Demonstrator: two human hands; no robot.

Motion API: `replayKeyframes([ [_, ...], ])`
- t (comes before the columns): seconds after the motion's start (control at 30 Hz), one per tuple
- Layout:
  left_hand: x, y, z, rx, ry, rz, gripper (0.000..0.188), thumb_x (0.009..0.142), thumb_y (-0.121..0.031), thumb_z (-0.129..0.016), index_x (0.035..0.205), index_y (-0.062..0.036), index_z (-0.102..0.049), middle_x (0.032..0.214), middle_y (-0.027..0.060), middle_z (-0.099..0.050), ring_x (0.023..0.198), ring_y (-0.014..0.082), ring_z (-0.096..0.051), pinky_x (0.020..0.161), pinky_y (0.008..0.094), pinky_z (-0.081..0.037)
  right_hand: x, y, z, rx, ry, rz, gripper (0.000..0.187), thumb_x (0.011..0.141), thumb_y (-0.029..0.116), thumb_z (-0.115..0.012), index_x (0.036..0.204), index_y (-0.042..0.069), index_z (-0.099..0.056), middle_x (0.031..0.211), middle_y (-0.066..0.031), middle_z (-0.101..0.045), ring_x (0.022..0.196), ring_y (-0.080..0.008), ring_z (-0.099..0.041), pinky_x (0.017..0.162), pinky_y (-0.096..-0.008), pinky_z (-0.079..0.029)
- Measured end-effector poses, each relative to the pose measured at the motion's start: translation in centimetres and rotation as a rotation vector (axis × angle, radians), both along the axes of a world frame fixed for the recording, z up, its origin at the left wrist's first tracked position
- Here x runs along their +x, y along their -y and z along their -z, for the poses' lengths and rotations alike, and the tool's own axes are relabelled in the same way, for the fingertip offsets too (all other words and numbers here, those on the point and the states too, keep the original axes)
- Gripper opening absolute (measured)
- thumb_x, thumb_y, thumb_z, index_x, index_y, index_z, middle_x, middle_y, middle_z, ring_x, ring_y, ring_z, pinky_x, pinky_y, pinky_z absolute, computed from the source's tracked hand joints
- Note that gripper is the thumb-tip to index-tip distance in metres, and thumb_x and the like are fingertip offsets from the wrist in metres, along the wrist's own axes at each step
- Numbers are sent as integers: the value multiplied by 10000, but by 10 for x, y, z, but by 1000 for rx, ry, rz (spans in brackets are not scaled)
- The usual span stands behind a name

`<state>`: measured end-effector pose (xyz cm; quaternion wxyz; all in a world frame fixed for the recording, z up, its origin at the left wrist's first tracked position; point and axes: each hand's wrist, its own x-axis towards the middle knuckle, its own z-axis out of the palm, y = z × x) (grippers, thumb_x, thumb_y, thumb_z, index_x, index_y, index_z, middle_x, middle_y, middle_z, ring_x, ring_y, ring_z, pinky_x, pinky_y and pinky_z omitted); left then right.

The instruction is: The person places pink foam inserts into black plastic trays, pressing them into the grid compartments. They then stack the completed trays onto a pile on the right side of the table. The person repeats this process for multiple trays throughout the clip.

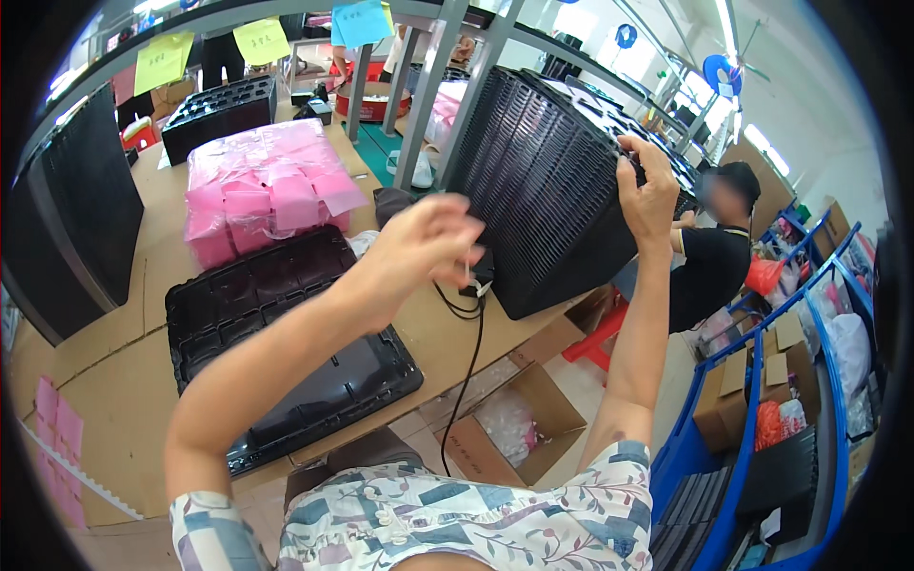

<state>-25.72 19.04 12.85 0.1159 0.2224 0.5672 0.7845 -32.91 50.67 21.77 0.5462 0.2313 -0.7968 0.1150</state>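
At the right, a tall stack of black plastic trays [543,190] leans at an angle on the table, with white pieces showing on top. My right hand [649,195] is raised at the stack's upper near corner, its thumb and fingers bent toward each other. Whatever lies between those fingertips is too small to make out. My left hand [428,249] hovers left of the stack, fingers bent and smeared by motion; whether it holds anything cannot be told. Under my left forearm lies a black compartmented tray [357,385], partly hidden by the arm.
Behind the flat tray sits a plastic-wrapped pink bundle [271,186]. Another black tray stack [81,209] stands far left. A black cable [466,390] hangs over the table edge above an open carton [552,419]. A person [714,257] sits beyond the stack, near blue shelving [752,409].
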Motion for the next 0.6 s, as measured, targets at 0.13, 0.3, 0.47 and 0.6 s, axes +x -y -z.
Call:
replayKeyframes([
  [0.13,37,71,57,-102,166,-86,409,933,-140,-621,1301,-20,-491,1159,105,-608,957,168,-631,799,303,-536,-17,-16,-4,43,13,-67,214,848,139,-647,1030,45,-710,1068,-136,-692,1045,-291,-637,943,-377,-478],
  [0.3,56,127,88,-120,280,-299,319,928,-87,-602,1235,-46,-528,1067,62,-625,888,129,-628,755,270,-528,-16,9,-7,106,-16,-95,193,838,123,-668,1005,34,-706,1055,-128,-693,1024,-290,-647,929,-379,-485],
  [0.47,67,151,98,-88,306,-381,299,927,-76,-596,1218,-45,-536,1044,55,-628,856,110,-623,731,254,-531,-14,8,-10,64,47,-158,180,820,61,-626,974,18,-707,1037,-131,-699,1019,-283,-653,932,-369,-485],
  [0.6,70,162,100,-69,305,-417,278,929,-74,-596,1200,-36,-547,1017,55,-633,839,102,-624,713,244,-532,-13,3,-13,119,60,-118,239,819,49,-597,1023,24,-719,1036,-139,-703,1017,-282,-658,946,-365,-478],
])
